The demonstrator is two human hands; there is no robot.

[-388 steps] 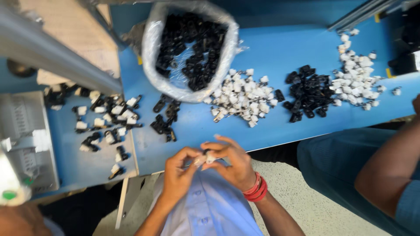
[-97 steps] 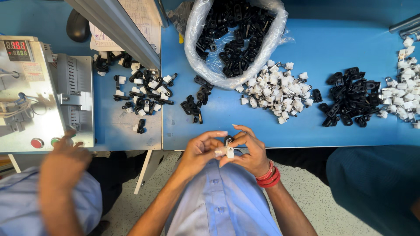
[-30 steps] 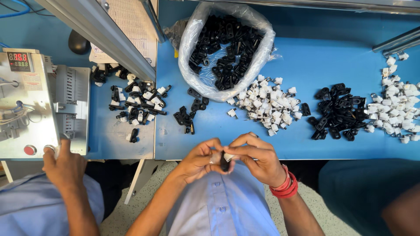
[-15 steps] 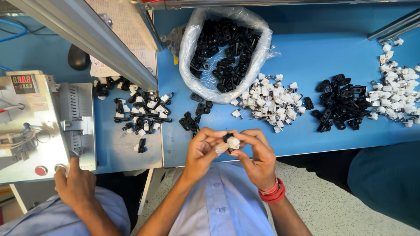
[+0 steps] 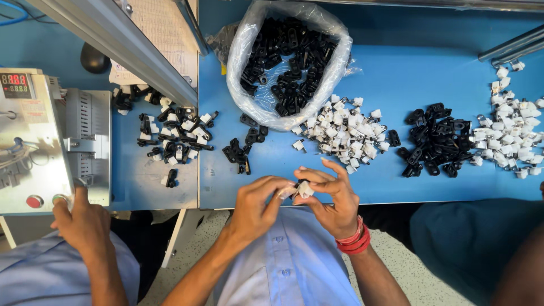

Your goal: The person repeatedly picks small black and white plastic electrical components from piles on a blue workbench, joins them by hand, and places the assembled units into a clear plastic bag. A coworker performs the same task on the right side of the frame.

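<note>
Bag: clear plastic bag (image 5: 238, 68) lies open, holding black clips (image 5: 286, 51).
Left hand (image 5: 255, 207): fingertips pinch small white clip (image 5: 305, 190).
Right hand (image 5: 334, 198): fingers curled, gripping the same clip.

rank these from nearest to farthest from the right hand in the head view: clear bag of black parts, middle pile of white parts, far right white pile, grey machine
1. middle pile of white parts, just above the right hand
2. clear bag of black parts, farther up the table
3. far right white pile, at the right edge
4. grey machine, far left
</note>
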